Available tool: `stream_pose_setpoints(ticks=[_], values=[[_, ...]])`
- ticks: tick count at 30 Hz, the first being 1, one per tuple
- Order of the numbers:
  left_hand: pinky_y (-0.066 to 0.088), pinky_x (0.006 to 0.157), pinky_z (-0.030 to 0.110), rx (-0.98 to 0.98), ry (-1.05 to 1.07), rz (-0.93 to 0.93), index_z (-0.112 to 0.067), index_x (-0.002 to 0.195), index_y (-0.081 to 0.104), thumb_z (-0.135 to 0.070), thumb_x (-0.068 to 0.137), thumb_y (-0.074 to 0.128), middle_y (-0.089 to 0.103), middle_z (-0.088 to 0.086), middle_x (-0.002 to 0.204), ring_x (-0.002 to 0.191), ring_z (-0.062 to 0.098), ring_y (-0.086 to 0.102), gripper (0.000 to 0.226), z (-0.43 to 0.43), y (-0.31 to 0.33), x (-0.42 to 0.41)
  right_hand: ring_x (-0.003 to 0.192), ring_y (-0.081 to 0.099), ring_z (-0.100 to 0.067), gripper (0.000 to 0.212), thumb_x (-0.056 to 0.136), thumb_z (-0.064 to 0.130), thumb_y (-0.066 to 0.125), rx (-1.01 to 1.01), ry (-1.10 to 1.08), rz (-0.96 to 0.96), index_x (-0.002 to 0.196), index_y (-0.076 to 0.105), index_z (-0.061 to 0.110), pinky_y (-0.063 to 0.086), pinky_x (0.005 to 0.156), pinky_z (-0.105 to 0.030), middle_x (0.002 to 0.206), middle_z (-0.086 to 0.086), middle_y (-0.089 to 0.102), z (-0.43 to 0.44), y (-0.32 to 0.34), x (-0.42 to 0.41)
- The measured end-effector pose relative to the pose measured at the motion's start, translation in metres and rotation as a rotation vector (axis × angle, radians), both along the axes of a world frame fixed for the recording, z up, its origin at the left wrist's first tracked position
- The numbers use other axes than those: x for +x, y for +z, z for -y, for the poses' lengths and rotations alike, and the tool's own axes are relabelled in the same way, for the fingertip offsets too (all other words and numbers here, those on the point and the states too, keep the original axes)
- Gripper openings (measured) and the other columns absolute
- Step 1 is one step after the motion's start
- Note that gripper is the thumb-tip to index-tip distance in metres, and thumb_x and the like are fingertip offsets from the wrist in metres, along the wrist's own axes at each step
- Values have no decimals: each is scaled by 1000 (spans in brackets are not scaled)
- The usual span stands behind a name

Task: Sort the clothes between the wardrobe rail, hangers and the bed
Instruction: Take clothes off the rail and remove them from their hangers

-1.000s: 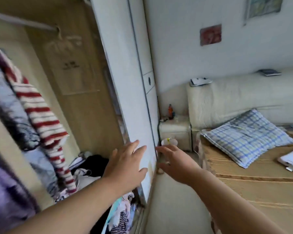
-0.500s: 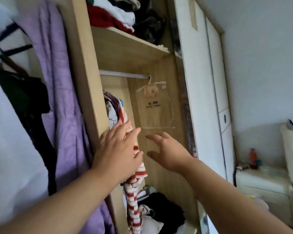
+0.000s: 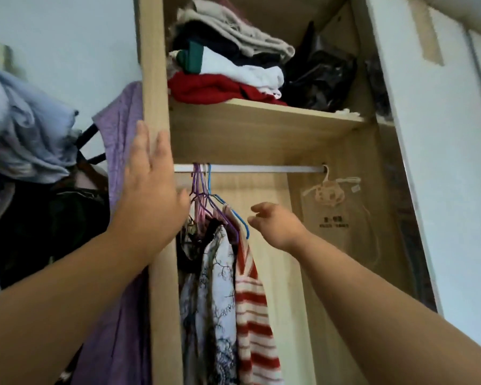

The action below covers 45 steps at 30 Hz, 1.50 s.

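A metal wardrobe rail [image 3: 261, 169] runs under a wooden shelf. At its left end hang purple and blue hangers [image 3: 206, 195] carrying a red-and-white striped top [image 3: 254, 315] and a black-and-white patterned garment [image 3: 220, 295]. My left hand [image 3: 150, 187] is raised with fingers straight, in front of the wardrobe's left upright, just left of the hangers. My right hand [image 3: 272, 223] reaches toward the blue hanger with loosely curled fingers and holds nothing. The bed is out of view.
Folded clothes [image 3: 228, 70] and a black plastic bag [image 3: 320, 79] fill the upper shelf. A clear garment bag on a pale hanger [image 3: 333, 207] hangs at the rail's right end. A purple garment [image 3: 120, 151] and other clothes hang left of the wardrobe. A white door [image 3: 442, 162] stands right.
The view has swung from the bed up to the wardrobe rail. Both hands have risen toward the hangers; the left now lies before the upright, the right nears the blue hanger.
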<state>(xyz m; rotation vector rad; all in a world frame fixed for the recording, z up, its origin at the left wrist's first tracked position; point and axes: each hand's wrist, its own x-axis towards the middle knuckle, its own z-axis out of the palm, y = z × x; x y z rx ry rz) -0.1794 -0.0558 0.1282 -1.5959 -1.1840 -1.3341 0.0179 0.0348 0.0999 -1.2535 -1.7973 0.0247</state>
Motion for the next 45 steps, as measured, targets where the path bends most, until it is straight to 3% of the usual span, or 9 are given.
stream_pose_setpoints(ticks=[4, 9, 13, 17, 22, 26, 35, 40, 45], values=[[6, 116, 31, 93, 58, 66, 5, 147, 11, -4, 79, 56, 6, 24, 156, 145, 34, 8, 82, -11, 1, 9, 129, 46, -23, 44, 95, 28, 50, -36, 69, 14, 134, 50, 7, 34, 103, -25, 140, -9, 50, -39, 16, -7], [4, 112, 19, 147, 78, 116, 2, 147, 17, -19, 76, 63, 14, 18, 156, 144, 24, 12, 87, -15, -2, 11, 126, 49, -26, 45, 95, 29, 50, -64, 150, -65, 133, 50, 7, 39, 103, -28, 138, -10, 52, -82, 22, -13], [10, 112, 24, 127, 190, 106, -2, 148, 17, -35, 72, 52, 11, 13, 157, 145, 22, 12, 90, -15, -2, 14, 90, 64, -27, 40, 93, 19, 53, -118, 246, -200, 131, 51, 9, 51, 87, -33, 116, -13, 65, -107, 23, -13], [13, 114, 28, 96, 245, 121, -8, 150, 10, -27, 81, 62, 4, 6, 159, 146, 17, 6, 88, -13, -2, 17, 81, 50, -25, 11, 91, 13, 48, -132, 159, -189, 92, 59, 14, 42, 73, -28, 92, -10, 59, -120, 33, -9], [17, 114, 30, 84, 262, 130, -11, 151, 10, -27, 81, 62, 3, 4, 159, 145, 17, 8, 89, -13, -2, 17, 74, 50, -30, 18, 91, 11, 46, -89, -19, -181, 78, 57, 5, 37, 59, -23, 83, -13, 58, -130, 44, -4], [18, 114, 32, 87, 266, 130, -11, 151, 11, -26, 81, 62, 5, 3, 159, 145, 17, 9, 88, -13, -2, 17, 75, 52, -32, 25, 93, 13, 43, -18, -54, -248, 93, 64, -1, 38, 63, -26, 82, -15, 59, -131, 48, 7], [13, 114, 28, 73, 263, 131, -3, 149, 16, -24, 82, 61, 10, 15, 157, 145, 24, 12, 84, -7, -3, 23, 92, 59, -37, 26, 94, 16, 47, 164, -20, -323, 98, 69, 2, 37, 69, -29, 98, -22, 67, -94, 39, 59], [25, 114, 50, 59, 484, -188, 4, 142, 32, -37, 73, 50, 30, 27, 147, 139, 41, 25, 82, -10, -7, 26, 91, 59, -32, 24, 94, 21, 53, 214, -42, -347, 97, 69, 4, 35, 69, -28, 96, -18, 67, -56, 21, 107], [30, 110, 47, 24, 271, -365, -6, 140, 41, -33, 73, 51, 40, 14, 146, 139, 31, 30, 72, -29, -31, 59, 75, 58, -17, 14, 91, 25, 60, 216, -55, -330, 91, 71, 16, 38, 65, -28, 85, -5, 67, -9, -8, 159]])
